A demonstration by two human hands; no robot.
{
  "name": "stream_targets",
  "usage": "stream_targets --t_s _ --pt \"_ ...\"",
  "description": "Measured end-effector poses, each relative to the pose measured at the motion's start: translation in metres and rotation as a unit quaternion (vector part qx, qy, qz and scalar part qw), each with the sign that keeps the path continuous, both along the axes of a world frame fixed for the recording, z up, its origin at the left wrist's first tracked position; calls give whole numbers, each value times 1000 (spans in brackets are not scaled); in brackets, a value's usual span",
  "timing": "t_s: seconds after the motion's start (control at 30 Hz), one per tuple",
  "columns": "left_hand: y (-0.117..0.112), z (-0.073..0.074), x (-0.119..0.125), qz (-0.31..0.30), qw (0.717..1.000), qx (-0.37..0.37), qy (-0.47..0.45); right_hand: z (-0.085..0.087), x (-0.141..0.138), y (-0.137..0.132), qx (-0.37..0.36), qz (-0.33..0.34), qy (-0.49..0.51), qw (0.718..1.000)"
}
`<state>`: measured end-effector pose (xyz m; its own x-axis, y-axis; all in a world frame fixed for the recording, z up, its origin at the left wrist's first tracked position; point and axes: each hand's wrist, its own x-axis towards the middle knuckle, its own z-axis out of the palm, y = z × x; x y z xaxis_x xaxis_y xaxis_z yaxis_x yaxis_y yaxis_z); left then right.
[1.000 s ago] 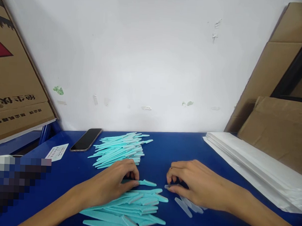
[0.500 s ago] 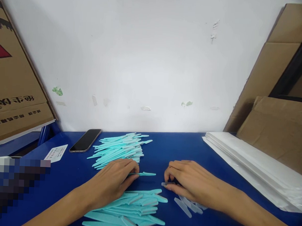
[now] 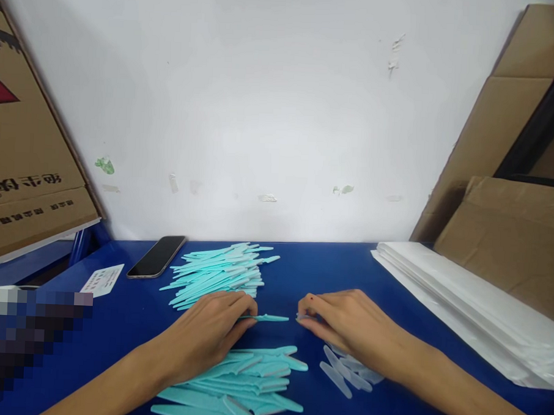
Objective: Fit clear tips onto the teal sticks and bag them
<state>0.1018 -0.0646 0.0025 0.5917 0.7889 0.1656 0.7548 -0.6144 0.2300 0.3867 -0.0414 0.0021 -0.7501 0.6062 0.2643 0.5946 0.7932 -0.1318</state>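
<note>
Between thumb and fingers, my left hand (image 3: 223,324) pinches a turquoise eyebrow razor (image 3: 274,318) whose blade end points right. My right hand (image 3: 340,320) is closed on a small translucent blade cover, mostly hidden by the fingertips, a short gap from the razor's tip. Below my right hand lie several loose translucent blade covers (image 3: 343,369). A pile of turquoise razors (image 3: 260,381) lies in front of my left hand, blade ends to the right. Behind that hand is another heap of razors (image 3: 223,269), their ends looking paler.
A black phone (image 3: 158,257) and a white printed card (image 3: 103,280) rest on the blue table (image 3: 320,270) at left. White flat sheets or bags (image 3: 456,307) are stacked at right. Cardboard (image 3: 509,236) leans on the right, and a printed carton (image 3: 31,154) stands at left.
My right hand has lifted away from the loose covers and moved slightly left, bringing its cover closer to the razor's tip. My left hand has barely moved.
</note>
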Motion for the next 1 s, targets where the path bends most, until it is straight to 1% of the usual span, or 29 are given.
stream_targets --t_s 0.13,0.23,0.37,0.6,0.8,1.0 --pt "-1 0 2 -10 1000 25 -10 -2 0 0 23 14 29 999" --pt "-2 -2 3 -28 998 49 -21 -2 -2 -2 31 28 29 999" --pt "-2 -5 3 -56 995 81 -34 0 -5 -4 38 28 29 998" --pt "-2 -5 0 -54 991 104 -71 -1 -2 -5 60 12 65 996" --pt "-2 -7 -1 -35 992 105 -65 -2 -4 -5 65 -5 77 995" --pt "-3 -5 1 -36 991 114 -56 -2 -4 -6 67 -11 81 994"
